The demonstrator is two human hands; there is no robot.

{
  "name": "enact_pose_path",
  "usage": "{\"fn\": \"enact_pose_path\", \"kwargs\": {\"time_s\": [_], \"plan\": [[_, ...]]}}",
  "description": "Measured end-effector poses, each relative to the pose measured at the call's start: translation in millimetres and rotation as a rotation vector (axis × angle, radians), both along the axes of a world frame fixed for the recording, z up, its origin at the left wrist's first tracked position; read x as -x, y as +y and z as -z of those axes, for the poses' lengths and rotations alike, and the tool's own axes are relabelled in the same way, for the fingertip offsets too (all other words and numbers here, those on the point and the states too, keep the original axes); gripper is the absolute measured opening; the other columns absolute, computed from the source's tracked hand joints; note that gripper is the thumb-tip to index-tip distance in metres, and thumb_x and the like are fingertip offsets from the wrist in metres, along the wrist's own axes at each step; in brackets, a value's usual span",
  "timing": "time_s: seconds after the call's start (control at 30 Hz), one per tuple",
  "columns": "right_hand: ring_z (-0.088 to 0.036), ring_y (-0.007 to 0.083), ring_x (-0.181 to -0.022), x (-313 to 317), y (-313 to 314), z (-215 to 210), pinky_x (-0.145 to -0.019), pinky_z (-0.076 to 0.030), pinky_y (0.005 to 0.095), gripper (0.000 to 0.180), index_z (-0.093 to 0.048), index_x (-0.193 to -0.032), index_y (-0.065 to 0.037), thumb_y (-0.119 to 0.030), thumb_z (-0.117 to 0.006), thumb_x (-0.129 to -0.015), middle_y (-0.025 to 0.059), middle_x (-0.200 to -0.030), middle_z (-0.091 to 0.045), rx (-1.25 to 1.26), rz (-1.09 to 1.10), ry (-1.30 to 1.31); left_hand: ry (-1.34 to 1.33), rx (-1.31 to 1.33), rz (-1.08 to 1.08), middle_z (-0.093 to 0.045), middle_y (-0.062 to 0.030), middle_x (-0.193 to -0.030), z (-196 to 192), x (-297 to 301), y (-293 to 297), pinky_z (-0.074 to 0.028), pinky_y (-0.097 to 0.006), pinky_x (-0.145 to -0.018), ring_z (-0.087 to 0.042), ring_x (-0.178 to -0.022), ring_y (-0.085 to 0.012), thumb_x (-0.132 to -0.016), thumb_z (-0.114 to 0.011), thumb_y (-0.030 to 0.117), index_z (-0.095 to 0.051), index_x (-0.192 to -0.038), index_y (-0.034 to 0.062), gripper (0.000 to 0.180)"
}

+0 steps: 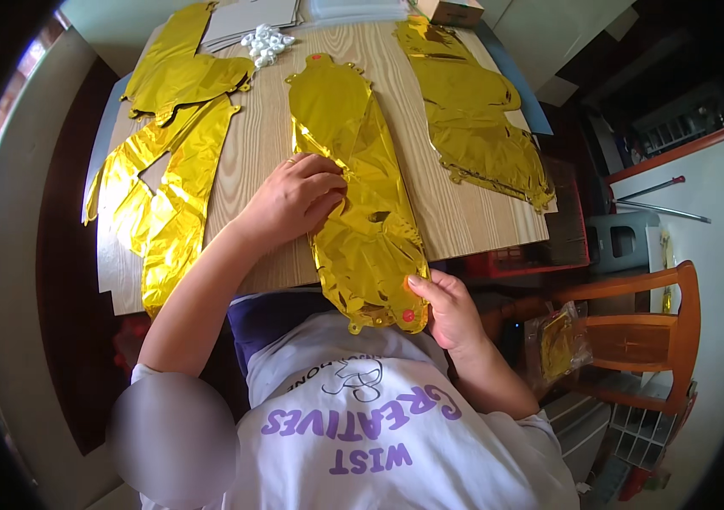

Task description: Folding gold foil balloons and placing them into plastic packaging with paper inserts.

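A flat, uninflated gold foil balloon (353,161) lies lengthwise in front of me, its near end hanging past the table edge by my shirt. Small tabs stick out along its rim, and a red dot marks each end. My left hand (298,195) is at its left edge, fingers curled and closed on the foil near the middle; the fingertips are partly hidden. Lower down, my right hand (451,310) pinches the near right edge, thumb on top beside the red dot. The foil is creased between both hands.
More flat gold foil balloons lie on the wooden table (251,161): a pile at left (179,170) and a stack at right (477,110). White curled pieces (267,42), grey sheets (247,19) and a cardboard box (455,12) sit at the far edge. A wooden chair (685,340) stands right.
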State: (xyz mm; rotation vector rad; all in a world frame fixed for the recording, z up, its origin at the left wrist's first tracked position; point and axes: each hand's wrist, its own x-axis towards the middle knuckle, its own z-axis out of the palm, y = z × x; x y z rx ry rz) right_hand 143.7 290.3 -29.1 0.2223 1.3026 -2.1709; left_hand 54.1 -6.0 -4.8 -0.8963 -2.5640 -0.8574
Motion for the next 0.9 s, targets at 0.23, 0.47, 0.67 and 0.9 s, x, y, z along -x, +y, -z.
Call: {"fn": "enact_pose_path", "kwargs": {"time_s": [0.23,0.47,0.67,0.9], "plan": [[-0.071,0.0170,-0.097,11,4,7,-0.089,-0.055,0.0302,0.021,-0.070,-0.113,0.005,-0.009,-0.063,-0.099,0.0099,-0.107,-0.074,0.023,0.031,-0.097,0.007,0.019,0.072,-0.067,-0.0127,-0.113,-5,20,1,-0.052,-0.043,-0.093,-0.065,-0.106,-0.0326,-0.089,-0.072,0.014,-0.071,-0.107,0.0045,0.020],[-0.069,0.0123,-0.091,6,-8,-6,-0.084,-0.053,0.0277,0.020,-0.071,-0.109,0.003,-0.013,-0.068,-0.097,0.0057,-0.101,-0.074,0.005,0.113,-0.152,0.012,0.157,0.169,-0.054,-0.0156,-0.145,-15,30,18,-0.035,-0.049,-0.117,-0.047,-0.139,-0.0356,-0.094,-0.067,0.022,-0.060,-0.135,0.0077,0.044],[-0.068,0.0117,-0.086,11,2,-19,-0.080,-0.054,0.0269,0.028,-0.072,-0.105,0.005,-0.022,-0.068,-0.099,0.0051,-0.096,-0.074,-0.186,-0.093,-0.099,0.091,0.164,-0.032,-0.045,-0.0181,-0.154,-6,26,0,-0.030,-0.051,-0.120,-0.039,-0.145,-0.0388,-0.097,-0.063,0.026,-0.052,-0.144,0.0063,0.052],[-0.069,0.0253,-0.068,27,30,-91,-0.065,-0.055,0.0362,0.017,-0.071,-0.091,0.002,-0.015,-0.072,-0.093,0.0123,-0.075,-0.069,-1.035,-0.069,0.941,0.144,0.085,-0.175,-0.063,-0.0139,-0.120,-15,-1,-22,-0.048,-0.046,-0.097,-0.060,-0.114,-0.0346,-0.090,-0.071,0.012,-0.065,-0.116,0.0051,0.027]]}}
